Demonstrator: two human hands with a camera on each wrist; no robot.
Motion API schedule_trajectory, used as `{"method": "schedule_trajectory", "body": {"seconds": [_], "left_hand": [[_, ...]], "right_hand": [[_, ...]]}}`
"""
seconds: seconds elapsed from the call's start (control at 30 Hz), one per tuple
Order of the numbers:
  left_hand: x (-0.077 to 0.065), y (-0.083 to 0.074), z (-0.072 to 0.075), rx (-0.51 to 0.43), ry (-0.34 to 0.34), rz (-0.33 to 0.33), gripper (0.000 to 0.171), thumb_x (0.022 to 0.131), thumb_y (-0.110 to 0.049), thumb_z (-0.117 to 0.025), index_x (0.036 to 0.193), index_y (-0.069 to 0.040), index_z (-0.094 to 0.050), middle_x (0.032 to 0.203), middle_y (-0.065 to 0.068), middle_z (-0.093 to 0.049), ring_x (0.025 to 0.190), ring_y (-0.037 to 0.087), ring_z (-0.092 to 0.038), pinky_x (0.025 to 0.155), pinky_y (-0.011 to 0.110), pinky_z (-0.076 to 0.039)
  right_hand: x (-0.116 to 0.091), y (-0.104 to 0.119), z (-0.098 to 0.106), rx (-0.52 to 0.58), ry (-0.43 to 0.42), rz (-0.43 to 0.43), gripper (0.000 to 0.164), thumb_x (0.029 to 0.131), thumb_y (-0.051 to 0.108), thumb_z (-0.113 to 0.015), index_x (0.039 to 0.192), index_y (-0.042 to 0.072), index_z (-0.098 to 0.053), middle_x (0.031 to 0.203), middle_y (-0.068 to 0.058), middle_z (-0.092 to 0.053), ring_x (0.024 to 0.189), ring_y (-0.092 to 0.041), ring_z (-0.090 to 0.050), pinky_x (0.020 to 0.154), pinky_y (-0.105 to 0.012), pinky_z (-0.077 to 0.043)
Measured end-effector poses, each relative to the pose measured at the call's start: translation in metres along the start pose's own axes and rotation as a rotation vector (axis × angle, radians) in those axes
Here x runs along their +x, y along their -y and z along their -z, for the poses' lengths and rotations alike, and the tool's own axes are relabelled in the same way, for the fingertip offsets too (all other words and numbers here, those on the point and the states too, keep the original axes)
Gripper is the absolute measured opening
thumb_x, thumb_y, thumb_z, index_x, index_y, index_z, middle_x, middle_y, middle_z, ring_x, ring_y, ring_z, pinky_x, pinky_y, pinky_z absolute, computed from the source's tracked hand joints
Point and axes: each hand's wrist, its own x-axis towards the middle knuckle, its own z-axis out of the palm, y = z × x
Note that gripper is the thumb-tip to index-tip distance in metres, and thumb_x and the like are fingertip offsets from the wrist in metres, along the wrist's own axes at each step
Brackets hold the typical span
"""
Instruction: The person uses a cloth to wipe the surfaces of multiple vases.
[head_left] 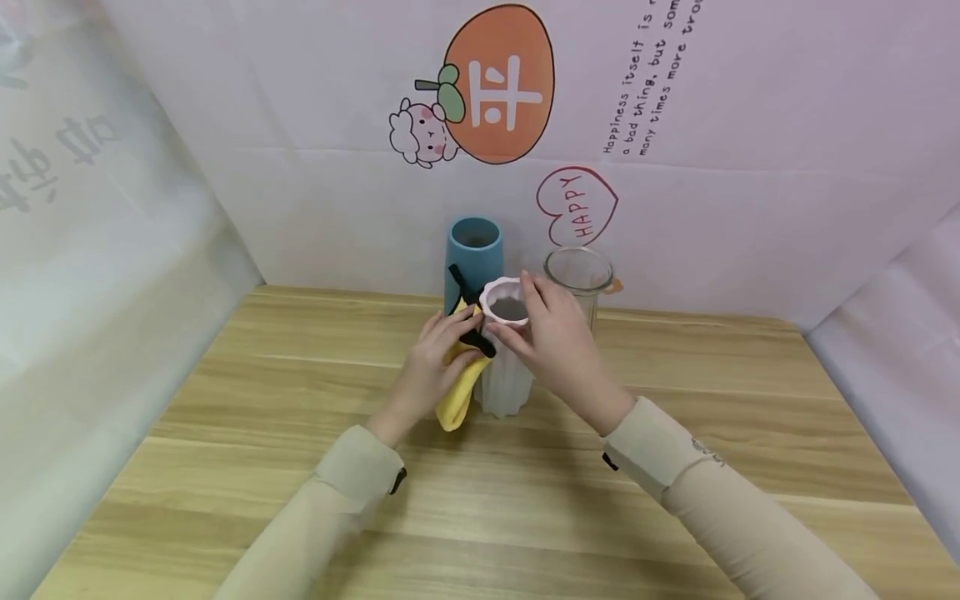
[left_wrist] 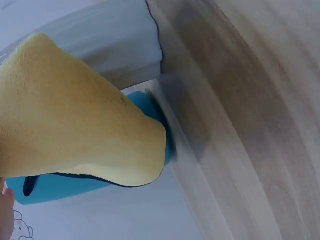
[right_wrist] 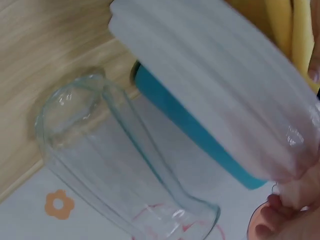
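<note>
My left hand point(head_left: 423, 371) holds a folded yellow cloth point(head_left: 454, 407) with black edging against the left side of a pale fluted vase point(head_left: 504, 387). A black strip point(head_left: 477, 342) shows at the cloth's upper part, between the fingers. My right hand point(head_left: 566, 342) grips the vase by its scalloped rim, thumb at the near side. The vase is upright, its mouth facing up. In the left wrist view the cloth point(left_wrist: 75, 110) hides much of what lies behind it. The right wrist view shows the vase's ribbed side point(right_wrist: 215, 85) and part of the right hand point(right_wrist: 295, 215).
Close behind the pale vase stands a blue vase point(head_left: 474, 260). A clear glass vase point(head_left: 588, 290) with a flared rim stands behind the right hand. All are near the back edge of the wooden table point(head_left: 480, 517), before a printed white cloth backdrop point(head_left: 337, 192).
</note>
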Motion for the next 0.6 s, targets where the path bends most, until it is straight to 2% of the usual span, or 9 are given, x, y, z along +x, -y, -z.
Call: {"method": "schedule_trajectory", "body": {"seconds": [0.1,0.23,0.33,0.5,0.6], "left_hand": [[-0.005,0.003,-0.002,0.003,0.012,0.033,0.046,0.077,-0.003,-0.075,0.12,0.004,-0.061,0.125,0.02,-0.063,0.119,0.033,-0.059,0.109,0.054,-0.039],[-0.017,0.009,-0.008,0.038,0.056,0.089,0.047,0.076,-0.004,-0.076,0.12,0.004,-0.061,0.121,0.018,-0.066,0.114,0.033,-0.061,0.105,0.052,-0.043],[-0.022,0.013,-0.012,0.034,0.065,0.123,0.046,0.077,-0.004,-0.076,0.12,0.003,-0.061,0.118,0.017,-0.066,0.111,0.035,-0.061,0.102,0.051,-0.047],[-0.017,0.012,-0.008,0.0,0.012,0.137,0.041,0.076,-0.004,-0.076,0.114,0.002,-0.063,0.112,0.016,-0.069,0.105,0.035,-0.063,0.095,0.045,-0.052],[-0.009,0.008,-0.001,-0.015,-0.029,0.129,0.04,0.075,-0.004,-0.077,0.112,0.002,-0.065,0.109,0.016,-0.07,0.101,0.034,-0.063,0.093,0.044,-0.053]], "right_hand": [[-0.001,0.005,-0.002,-0.016,-0.037,-0.035,0.077,0.088,0.045,-0.065,0.138,-0.008,-0.043,0.131,-0.025,-0.053,0.119,-0.041,-0.052,0.105,-0.054,-0.042],[-0.001,0.007,-0.003,-0.034,-0.078,-0.042,0.076,0.087,0.045,-0.066,0.137,-0.009,-0.045,0.127,-0.025,-0.055,0.116,-0.04,-0.053,0.105,-0.052,-0.042],[-0.001,0.007,-0.004,-0.044,-0.077,-0.044,0.076,0.088,0.046,-0.065,0.137,-0.009,-0.045,0.128,-0.024,-0.055,0.117,-0.039,-0.053,0.105,-0.052,-0.042],[0.002,0.001,0.002,-0.055,-0.014,-0.029,0.079,0.086,0.053,-0.064,0.138,-0.004,-0.046,0.129,-0.022,-0.056,0.117,-0.038,-0.055,0.104,-0.052,-0.044],[0.006,-0.009,0.007,-0.028,0.033,0.054,0.079,0.084,0.053,-0.065,0.138,-0.002,-0.047,0.13,-0.021,-0.056,0.118,-0.037,-0.055,0.103,-0.052,-0.045]]}}
